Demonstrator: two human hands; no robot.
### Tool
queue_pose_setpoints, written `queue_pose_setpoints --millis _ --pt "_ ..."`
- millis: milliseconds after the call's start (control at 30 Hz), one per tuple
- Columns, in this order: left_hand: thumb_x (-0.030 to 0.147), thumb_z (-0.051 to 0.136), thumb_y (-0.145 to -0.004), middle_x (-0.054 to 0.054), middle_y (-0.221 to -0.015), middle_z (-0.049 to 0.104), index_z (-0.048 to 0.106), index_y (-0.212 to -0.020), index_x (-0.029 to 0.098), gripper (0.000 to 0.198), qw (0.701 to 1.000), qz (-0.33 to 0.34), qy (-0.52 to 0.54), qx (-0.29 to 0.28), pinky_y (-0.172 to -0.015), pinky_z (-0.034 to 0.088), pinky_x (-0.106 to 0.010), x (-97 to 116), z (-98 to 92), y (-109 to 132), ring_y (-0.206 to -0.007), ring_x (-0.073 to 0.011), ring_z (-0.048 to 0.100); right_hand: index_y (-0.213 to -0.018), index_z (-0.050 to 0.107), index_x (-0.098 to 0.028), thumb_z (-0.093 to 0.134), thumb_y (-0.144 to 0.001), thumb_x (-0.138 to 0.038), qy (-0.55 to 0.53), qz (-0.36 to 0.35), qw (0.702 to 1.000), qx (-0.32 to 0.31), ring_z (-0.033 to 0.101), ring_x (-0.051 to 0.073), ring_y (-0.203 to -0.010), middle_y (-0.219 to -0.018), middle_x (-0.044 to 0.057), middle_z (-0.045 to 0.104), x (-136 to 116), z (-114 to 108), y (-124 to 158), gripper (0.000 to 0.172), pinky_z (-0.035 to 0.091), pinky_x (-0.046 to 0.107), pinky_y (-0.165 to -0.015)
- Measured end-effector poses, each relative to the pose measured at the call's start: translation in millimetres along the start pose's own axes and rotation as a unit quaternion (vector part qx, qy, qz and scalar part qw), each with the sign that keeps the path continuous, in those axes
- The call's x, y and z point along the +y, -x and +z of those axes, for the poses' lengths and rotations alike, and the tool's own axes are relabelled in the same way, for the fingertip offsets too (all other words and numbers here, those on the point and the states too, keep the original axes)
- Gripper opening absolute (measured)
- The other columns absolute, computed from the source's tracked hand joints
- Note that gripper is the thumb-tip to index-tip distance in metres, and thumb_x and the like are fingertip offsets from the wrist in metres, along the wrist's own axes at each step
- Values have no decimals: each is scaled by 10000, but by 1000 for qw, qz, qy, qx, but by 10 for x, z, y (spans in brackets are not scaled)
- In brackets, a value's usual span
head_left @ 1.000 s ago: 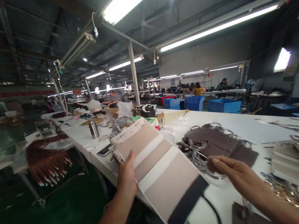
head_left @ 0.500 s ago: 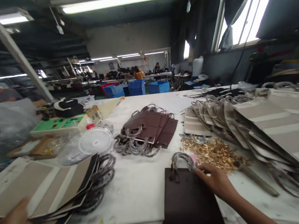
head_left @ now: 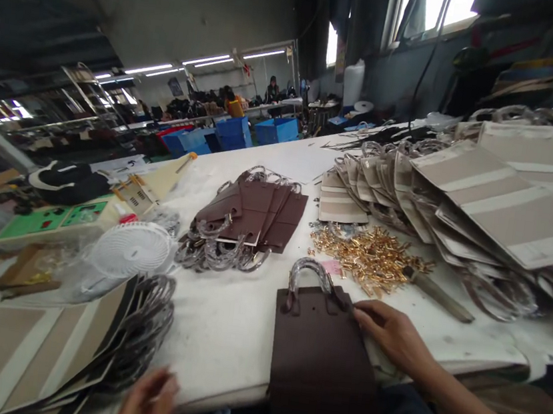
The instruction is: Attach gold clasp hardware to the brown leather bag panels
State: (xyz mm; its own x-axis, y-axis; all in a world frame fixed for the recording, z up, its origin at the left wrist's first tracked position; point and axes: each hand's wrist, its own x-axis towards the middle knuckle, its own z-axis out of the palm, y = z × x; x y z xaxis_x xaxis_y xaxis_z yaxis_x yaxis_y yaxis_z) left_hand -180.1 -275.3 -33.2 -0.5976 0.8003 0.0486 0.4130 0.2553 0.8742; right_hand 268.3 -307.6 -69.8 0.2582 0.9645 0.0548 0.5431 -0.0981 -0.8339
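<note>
A dark brown bag panel (head_left: pixel 319 353) hangs over the table's front edge, flat side towards me. Its looped handle (head_left: pixel 310 266), wrapped in clear plastic, stands up at the top. My right hand (head_left: pixel 392 335) pinches the panel's upper right edge between thumb and fingers. At the lower left, my left hand (head_left: pixel 149 399) is loosely curled with nothing visible in it. It is beside a stack of beige-backed panels (head_left: pixel 37 345) with wrapped handles, apart from the brown panel. A pile of gold-coloured metal fittings (head_left: pixel 376 256) lies just beyond my right hand.
Several finished-side-up brown panels (head_left: pixel 256 211) lie mid-table. At the right is a large heap of beige-backed panels (head_left: pixel 504 195), with a dark bar-like tool (head_left: pixel 439 295) before it. A white fan (head_left: pixel 133 250) stands left. Blue bins (head_left: pixel 276 130) are behind the table.
My left hand has moved right, off the left stack, towards the brown panel. The right hand has drawn the panel slightly nearer. The view has turned right and down.
</note>
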Motion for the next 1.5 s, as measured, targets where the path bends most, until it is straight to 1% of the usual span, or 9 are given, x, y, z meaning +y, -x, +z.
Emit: queue_pose_setpoints --millis 67,100,233,333,567,867,1133,1300,1500 --pt "560 852 -651 -64 -1030 773 755 -1059 241 527 976 55 -4 -209 -675 587 -373 122 429 213 -838 -294 706 -1171 759 -263 604 -944 -548 6 -30 999 -12 726 258 -857 -938 47 776 -14 123 82 395 569 349 -787" --pt "572 816 -684 -83 -1074 763 740 -1122 229 561 963 98 -6 -252 -675 576 -376 203 662 316 -823 -284 696 -1190 754 -265 603 -951 -533 11 -46 999 -17 723 254 -862 -944 47 770 -8 148 99 389 566 350 -796" --pt "484 740 -796 -113 -1192 716 676 -1272 211 552 915 232 -75 -320 -915 538 -431 496 1408 567 -1022 -298 673 -1109 765 -247 580 -978 -493 62 -60 995 41 711 228 -829 -967 60 751 151 -24 29 335 550 339 -783" --pt "465 743 -801 -112 -1257 683 643 -1327 228 586 904 260 -117 -318 -986 496 -448 554 1631 562 -1142 -322 642 -1159 743 -252 587 -961 -466 155 -25 979 134 696 204 -747 -1074 67 741 342 -262 -98 331 532 344 -722" --pt "409 779 -770 -65 -1077 661 576 -1435 198 726 926 214 -76 -301 -895 513 -402 532 1640 515 -977 -273 640 -1019 769 -293 552 -963 -422 267 -12 958 104 706 235 -884 -1084 40 742 567 -358 -331 259 493 322 -697" --pt "349 747 -821 -32 -1015 636 733 -1073 238 276 897 250 -87 -354 -808 482 -344 577 1644 463 -841 -201 608 -1032 763 -275 550 -932 -411 272 -34 957 94 699 240 -846 -1056 48 745 559 -386 -395 272 481 337 -684" --pt "250 765 -778 -14 -947 586 680 -841 223 109 911 243 -19 -334 -798 458 -318 605 1617 488 -846 -183 571 -1041 732 -250 594 -912 -498 174 -22 983 61 696 243 -776 -889 51 757 383 -296 -18 312 527 351 -724" --pt "309 718 -857 -37 -970 581 669 -877 216 107 928 241 77 -272 -855 484 -333 627 1575 621 -911 -203 582 -1022 771 -301 546 -958 -533 210 -25 977 9 720 253 -910 -1070 51 754 444 -244 147 329 533 358 -780" --pt "468 666 -874 -50 -974 646 673 -889 212 256 942 84 171 -278 -882 483 -317 605 1575 718 -954 -219 610 -969 765 -305 637 -889 -556 276 -24 961 -13 713 236 -846 -1041 34 742 363 -289 89 293 504 335 -729"
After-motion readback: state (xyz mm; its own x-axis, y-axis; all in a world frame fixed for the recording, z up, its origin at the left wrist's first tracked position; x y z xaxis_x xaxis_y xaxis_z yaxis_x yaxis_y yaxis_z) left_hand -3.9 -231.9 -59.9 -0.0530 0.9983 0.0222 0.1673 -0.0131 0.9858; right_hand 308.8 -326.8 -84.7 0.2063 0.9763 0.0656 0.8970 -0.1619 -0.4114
